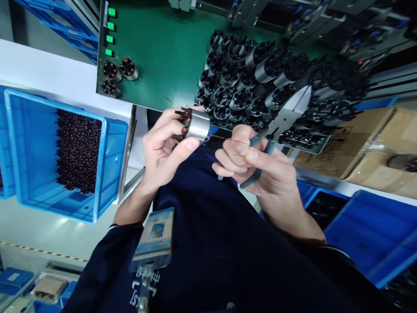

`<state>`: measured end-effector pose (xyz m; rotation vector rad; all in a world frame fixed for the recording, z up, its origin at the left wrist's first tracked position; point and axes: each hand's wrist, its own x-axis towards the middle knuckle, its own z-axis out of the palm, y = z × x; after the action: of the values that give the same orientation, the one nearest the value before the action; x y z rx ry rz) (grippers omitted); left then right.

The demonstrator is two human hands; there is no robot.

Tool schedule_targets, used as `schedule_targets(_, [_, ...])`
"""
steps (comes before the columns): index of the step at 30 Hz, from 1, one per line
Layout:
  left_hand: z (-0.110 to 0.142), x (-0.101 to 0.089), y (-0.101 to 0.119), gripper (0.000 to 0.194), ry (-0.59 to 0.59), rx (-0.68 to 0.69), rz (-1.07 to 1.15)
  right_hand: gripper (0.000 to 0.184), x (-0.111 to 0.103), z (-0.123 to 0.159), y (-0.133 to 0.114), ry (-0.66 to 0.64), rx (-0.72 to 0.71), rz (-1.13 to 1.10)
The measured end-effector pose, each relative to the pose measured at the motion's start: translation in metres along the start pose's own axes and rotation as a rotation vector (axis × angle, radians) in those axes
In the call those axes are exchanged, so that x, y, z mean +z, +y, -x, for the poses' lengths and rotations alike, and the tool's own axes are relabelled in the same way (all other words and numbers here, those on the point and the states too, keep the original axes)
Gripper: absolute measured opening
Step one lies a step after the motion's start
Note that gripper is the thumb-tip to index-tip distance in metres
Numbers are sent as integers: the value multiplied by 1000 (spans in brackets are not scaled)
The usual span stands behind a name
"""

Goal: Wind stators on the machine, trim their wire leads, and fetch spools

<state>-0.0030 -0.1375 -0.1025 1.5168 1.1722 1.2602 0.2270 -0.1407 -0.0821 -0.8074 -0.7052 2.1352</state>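
Note:
My left hand (pixel 163 150) grips a motor stator (pixel 199 125), a silver ring with black plastic ends and copper windings, tilted on its side. A thin copper wire (pixel 224 138) runs from the stator across to my right hand (pixel 257 163). That hand is closed around diagonal cutters (pixel 286 114), whose jaws point up and away to the right and look shut. Thumb and forefinger of the same hand pinch the wire's end. Both hands are in front of the green table (pixel 159 48), over my dark shirt.
Many unwound stators (pixel 231 74) stand packed on the table's right side. Several wound stators (pixel 128 68) stand at its left, below green buttons (pixel 110 26). A blue crate (pixel 109 152) of wound parts is at left; a cardboard box (pixel 352 143) is at right. Machinery (pixel 254 13) borders the back.

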Motion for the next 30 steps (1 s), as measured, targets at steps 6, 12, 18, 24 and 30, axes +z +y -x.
schedule_targets(6, [15,29,13,53,54,-359,361,38,-1,8,1,122,-54,308])
schedule_targets(12, [13,34,5,25,240,-336,479,17,1,22,6,295,-342,772])
schedule_targets(18, [17,35,4,27,241,-228,282,7,12,20,17,25,-320,1017])
schedule_targets(24, [19,39,12,42,209,-223,165,12,15,5,25,97,-298,907])
schedule_targets(30, [19,39,17,50,193,-251,91,14,19,4,24,85,-251,767])
